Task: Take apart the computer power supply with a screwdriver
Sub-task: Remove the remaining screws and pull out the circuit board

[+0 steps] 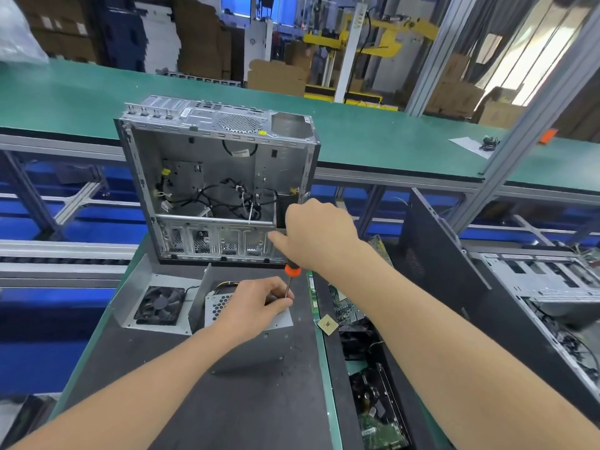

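Head view: the power supply (218, 309), a grey perforated box, lies on the dark tabletop (227, 391) in front of an open case (220, 177). The left hand (256, 303) holds it down, fingers curled over its top; its fingertips meet the screwdriver (292, 271) shaft, perhaps pinching it. The right hand (319, 235) grips the handle from above, with the shaft nearly upright and its tip at the supply's right edge. A fan panel (159, 305) sits just left, and circuit boards (344, 308) lie to the right.
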